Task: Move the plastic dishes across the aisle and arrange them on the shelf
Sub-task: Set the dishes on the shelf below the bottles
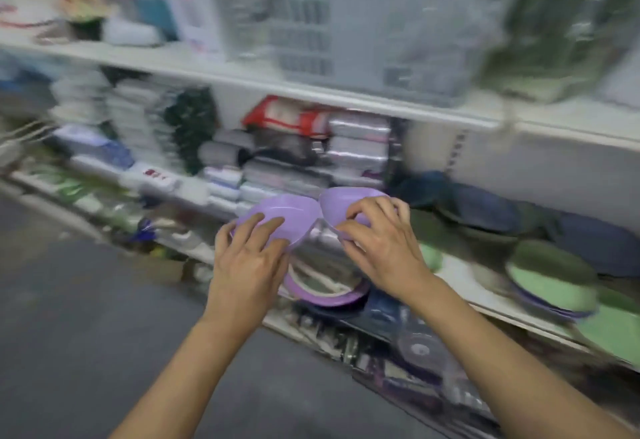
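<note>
I hold two lilac plastic dishes side by side in front of a shop shelf, in a blurred view. My left hand (247, 258) grips the left lilac dish (287, 206) from its near rim, fingers over its edge. My right hand (377, 241) grips the right lilac dish (346, 197) the same way. Their rims touch in the middle. Below my hands a lilac plate (329, 296) lies on the low white shelf (485, 303). Further right on that shelf stand stacked green and lilac dishes (550, 282).
A higher shelf board (311, 92) carries grey plastic baskets (346, 22). Behind my hands lie stacks of packaged goods (277, 161). Dark blue and green basins (485, 210) sit at the right. The grey aisle floor (86, 300) spreads at the left.
</note>
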`<action>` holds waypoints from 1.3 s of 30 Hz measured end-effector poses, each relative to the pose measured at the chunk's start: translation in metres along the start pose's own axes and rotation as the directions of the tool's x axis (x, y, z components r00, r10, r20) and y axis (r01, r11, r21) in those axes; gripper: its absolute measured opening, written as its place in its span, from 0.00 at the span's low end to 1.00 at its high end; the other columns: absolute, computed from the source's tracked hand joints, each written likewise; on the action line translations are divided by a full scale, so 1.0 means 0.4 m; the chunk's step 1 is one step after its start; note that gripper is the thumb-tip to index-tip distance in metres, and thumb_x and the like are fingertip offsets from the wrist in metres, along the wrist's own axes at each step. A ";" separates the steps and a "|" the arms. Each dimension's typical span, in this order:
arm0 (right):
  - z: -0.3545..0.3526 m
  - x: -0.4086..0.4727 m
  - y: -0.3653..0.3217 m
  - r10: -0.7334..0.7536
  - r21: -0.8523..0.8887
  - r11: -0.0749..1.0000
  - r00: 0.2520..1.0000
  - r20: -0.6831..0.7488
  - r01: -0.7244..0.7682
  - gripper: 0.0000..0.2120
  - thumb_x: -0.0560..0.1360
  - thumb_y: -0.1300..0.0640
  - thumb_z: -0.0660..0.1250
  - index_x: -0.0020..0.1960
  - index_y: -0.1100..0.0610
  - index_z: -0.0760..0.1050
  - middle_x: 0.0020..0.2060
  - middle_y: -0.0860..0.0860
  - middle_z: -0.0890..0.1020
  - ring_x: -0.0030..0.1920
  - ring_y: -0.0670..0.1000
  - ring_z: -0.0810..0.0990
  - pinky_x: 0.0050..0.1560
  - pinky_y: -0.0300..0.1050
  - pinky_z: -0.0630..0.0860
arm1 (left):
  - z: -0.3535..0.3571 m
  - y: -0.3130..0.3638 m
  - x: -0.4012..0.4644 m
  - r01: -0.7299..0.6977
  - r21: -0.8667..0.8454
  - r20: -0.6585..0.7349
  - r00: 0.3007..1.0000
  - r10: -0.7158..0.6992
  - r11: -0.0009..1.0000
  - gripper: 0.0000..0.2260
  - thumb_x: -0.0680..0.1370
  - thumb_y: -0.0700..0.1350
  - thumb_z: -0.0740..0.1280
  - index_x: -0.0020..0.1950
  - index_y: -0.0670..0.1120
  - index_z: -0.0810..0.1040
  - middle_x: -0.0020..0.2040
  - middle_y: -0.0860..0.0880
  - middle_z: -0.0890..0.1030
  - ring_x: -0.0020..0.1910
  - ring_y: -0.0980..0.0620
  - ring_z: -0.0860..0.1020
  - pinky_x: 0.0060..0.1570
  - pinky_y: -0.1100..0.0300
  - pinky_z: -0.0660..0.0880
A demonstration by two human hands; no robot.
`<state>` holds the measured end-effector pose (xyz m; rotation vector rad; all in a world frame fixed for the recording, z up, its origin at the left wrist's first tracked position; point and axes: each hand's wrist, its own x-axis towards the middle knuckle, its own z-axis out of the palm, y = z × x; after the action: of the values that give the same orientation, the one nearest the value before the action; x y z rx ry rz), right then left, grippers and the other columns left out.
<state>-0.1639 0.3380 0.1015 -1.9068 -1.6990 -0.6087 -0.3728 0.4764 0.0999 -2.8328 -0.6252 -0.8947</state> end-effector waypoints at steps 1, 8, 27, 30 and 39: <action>0.047 0.052 -0.078 -0.047 0.034 0.998 0.999 0.012 0.047 0.09 0.70 0.56 0.77 0.49 0.49 0.82 0.52 0.50 0.79 0.52 0.59 0.76 0.54 0.56 0.68 | -0.040 -0.087 -0.048 0.049 0.040 -0.002 0.999 -0.049 0.998 0.05 0.77 0.46 0.68 0.44 0.46 0.82 0.63 0.47 0.81 0.64 0.40 0.78 0.58 0.41 0.72; 0.347 0.391 -0.627 -0.395 0.237 0.890 0.918 -0.029 0.390 0.02 0.77 0.52 0.72 0.49 0.48 0.81 0.54 0.52 0.79 0.54 0.59 0.75 0.54 0.57 0.69 | -0.321 -0.591 -0.406 0.368 0.285 -0.136 0.929 -0.343 0.885 0.05 0.77 0.44 0.68 0.48 0.49 0.84 0.60 0.48 0.83 0.58 0.40 0.81 0.56 0.41 0.74; 1.088 1.046 -1.772 -0.759 0.604 0.262 0.547 -0.353 0.753 0.02 0.75 0.55 0.73 0.45 0.49 0.81 0.51 0.51 0.79 0.51 0.59 0.77 0.56 0.58 0.69 | -0.669 -1.400 -0.909 0.844 0.526 -0.410 0.361 -0.837 0.106 0.11 0.77 0.51 0.62 0.48 0.54 0.84 0.60 0.51 0.83 0.59 0.46 0.80 0.60 0.42 0.71; 1.137 1.134 -1.940 -0.800 0.618 0.153 0.464 -0.381 0.771 0.01 0.74 0.54 0.73 0.45 0.49 0.82 0.51 0.51 0.78 0.51 0.59 0.77 0.56 0.57 0.69 | -0.721 -1.478 -0.962 0.859 0.510 -0.442 0.220 -0.870 -0.042 0.09 0.77 0.51 0.64 0.49 0.54 0.85 0.61 0.51 0.83 0.60 0.46 0.80 0.60 0.42 0.71; 1.305 1.267 -2.444 -0.826 0.586 -0.048 0.298 -0.479 0.809 0.03 0.76 0.51 0.71 0.47 0.49 0.82 0.52 0.51 0.78 0.51 0.58 0.76 0.57 0.55 0.65 | -0.827 -1.817 -1.172 0.855 0.447 -0.591 0.062 -0.804 -0.263 0.09 0.76 0.52 0.64 0.49 0.55 0.84 0.60 0.52 0.83 0.58 0.47 0.80 0.60 0.44 0.70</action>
<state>-1.0782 1.1438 0.0976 -0.0261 -2.4689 -0.1004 -1.1960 0.8998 0.0877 -1.0925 -2.4409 -0.4469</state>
